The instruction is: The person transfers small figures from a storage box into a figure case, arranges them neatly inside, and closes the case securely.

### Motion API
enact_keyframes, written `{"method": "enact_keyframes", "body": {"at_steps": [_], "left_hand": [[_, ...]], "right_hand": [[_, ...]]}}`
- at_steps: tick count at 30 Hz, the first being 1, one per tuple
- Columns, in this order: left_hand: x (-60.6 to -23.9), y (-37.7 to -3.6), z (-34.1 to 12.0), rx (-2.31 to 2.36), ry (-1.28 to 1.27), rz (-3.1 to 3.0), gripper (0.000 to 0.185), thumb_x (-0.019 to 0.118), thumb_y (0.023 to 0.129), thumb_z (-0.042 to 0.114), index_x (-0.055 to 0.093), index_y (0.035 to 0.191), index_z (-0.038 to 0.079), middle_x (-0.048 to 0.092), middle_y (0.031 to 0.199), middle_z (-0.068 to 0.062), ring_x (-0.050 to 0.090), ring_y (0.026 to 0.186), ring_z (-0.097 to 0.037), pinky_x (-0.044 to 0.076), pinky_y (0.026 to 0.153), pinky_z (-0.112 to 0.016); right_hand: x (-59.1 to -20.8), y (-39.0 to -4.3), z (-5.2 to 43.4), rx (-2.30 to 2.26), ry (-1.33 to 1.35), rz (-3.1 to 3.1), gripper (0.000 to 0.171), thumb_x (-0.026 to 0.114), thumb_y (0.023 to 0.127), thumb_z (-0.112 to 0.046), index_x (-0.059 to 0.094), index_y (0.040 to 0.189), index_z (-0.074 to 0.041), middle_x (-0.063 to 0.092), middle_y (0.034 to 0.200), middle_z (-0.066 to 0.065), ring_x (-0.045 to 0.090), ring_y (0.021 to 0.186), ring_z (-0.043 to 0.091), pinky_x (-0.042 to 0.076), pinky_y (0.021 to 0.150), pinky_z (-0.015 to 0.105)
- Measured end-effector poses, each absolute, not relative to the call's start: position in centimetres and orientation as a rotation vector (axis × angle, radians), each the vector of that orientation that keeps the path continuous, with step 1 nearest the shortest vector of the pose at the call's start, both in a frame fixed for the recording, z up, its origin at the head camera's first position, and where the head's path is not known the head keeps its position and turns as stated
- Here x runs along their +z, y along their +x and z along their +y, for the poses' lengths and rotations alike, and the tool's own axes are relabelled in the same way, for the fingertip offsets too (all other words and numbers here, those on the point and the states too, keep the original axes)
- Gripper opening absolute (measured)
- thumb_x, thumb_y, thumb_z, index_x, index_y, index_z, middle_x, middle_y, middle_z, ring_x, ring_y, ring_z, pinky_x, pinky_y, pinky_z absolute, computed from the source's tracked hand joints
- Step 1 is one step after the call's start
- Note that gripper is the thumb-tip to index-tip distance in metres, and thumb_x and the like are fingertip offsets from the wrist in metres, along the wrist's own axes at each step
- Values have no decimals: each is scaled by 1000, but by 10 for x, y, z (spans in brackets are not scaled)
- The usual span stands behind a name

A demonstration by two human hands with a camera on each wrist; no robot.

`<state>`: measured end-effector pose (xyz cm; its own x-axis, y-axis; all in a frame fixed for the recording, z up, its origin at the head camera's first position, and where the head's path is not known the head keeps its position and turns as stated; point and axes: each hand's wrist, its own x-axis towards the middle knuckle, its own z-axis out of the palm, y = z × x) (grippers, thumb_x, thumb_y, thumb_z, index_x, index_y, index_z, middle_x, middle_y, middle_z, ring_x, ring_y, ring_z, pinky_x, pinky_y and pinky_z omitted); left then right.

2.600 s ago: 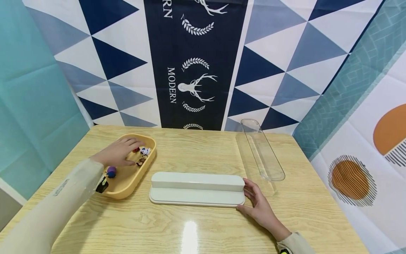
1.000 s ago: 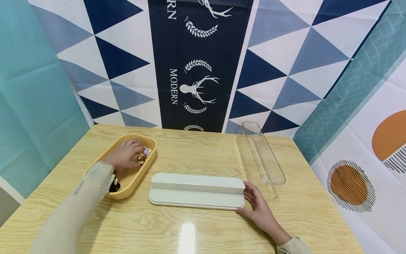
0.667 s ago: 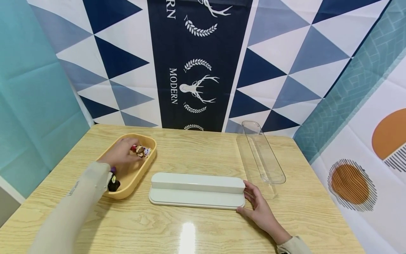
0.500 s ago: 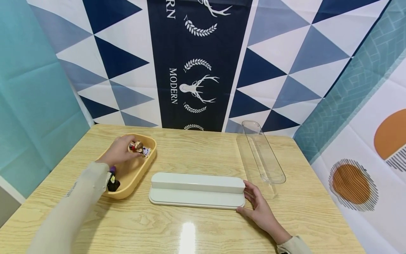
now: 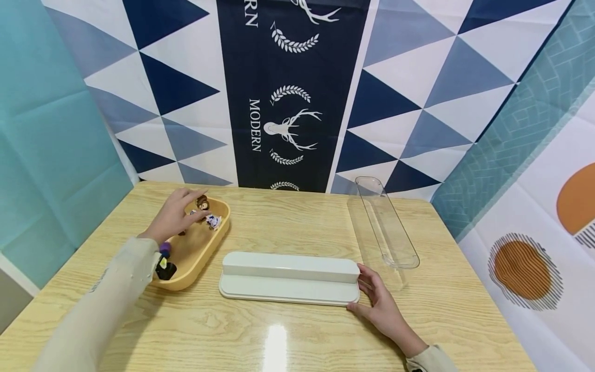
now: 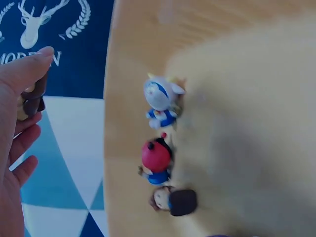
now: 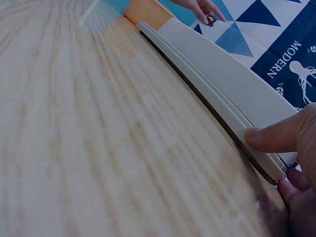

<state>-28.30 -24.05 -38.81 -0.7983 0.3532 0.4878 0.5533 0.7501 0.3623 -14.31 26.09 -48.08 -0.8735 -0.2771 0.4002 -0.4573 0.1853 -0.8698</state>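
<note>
Left hand [image 5: 174, 214] pinches a small brown figurine [image 5: 202, 203] just above the yellow tray [image 5: 195, 261], w/ other figurines [image 6: 160, 101] inside. Right hand [image 5: 378, 305] rests at the white stand's [image 5: 288, 276] right end, fingers prob. relaxed against its edge.

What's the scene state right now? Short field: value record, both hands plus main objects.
left hand: pinches a small brown figurine above the yellow tray
right hand: fingers touch the right end of the white stand
tray contents: small figurines, at least three in the left wrist view
clear cover: lies on the table, right of the stand, apart from both hands
</note>
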Motion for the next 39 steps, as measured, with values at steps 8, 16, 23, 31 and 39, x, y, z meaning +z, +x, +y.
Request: {"method": "enact_keyframes", "body": {"at_steps": [8,16,23,31,39], "left_hand": [[-376,-277,-224,-702,-683,-2435,41,82,82,12,66,118,1,63,110,-19,53,106,-39,36,93,-60],[-365,-268,-201,-978,-482,-2414,29,84,81,16,61,95,7,67,96,-13,59,98,-35,44,85,-53],[-356,-259,-180,-1272,-351,-2460,33,78,88,34,56,94,9,69,104,-9,63,97,-26,48,81,-41],[-356,-253,-161,-1604,-371,-2472,28,69,95,30,56,97,5,71,109,-16,68,91,-15,48,60,-25],[-361,-248,-143,-1775,-470,-2375,19,67,97,18,57,96,2,73,105,-16,69,88,-16,52,73,-23]], "right_hand": [[-485,-144,263,1775,716,-2305,91,76,70,21,28,147,12,39,138,35,49,123,-1,40,101,15],[-485,-146,264,1790,723,-2297,91,76,70,22,27,147,12,39,137,36,49,124,0,41,101,16],[-484,-145,264,1797,718,-2298,91,76,69,22,28,146,13,40,136,37,49,123,0,40,101,15],[-482,-145,264,1785,716,-2297,91,75,69,23,28,146,13,41,136,36,49,123,0,40,101,15],[-482,-144,265,1788,705,-2311,91,76,70,21,28,147,12,39,137,37,48,123,-1,39,101,15]]}}
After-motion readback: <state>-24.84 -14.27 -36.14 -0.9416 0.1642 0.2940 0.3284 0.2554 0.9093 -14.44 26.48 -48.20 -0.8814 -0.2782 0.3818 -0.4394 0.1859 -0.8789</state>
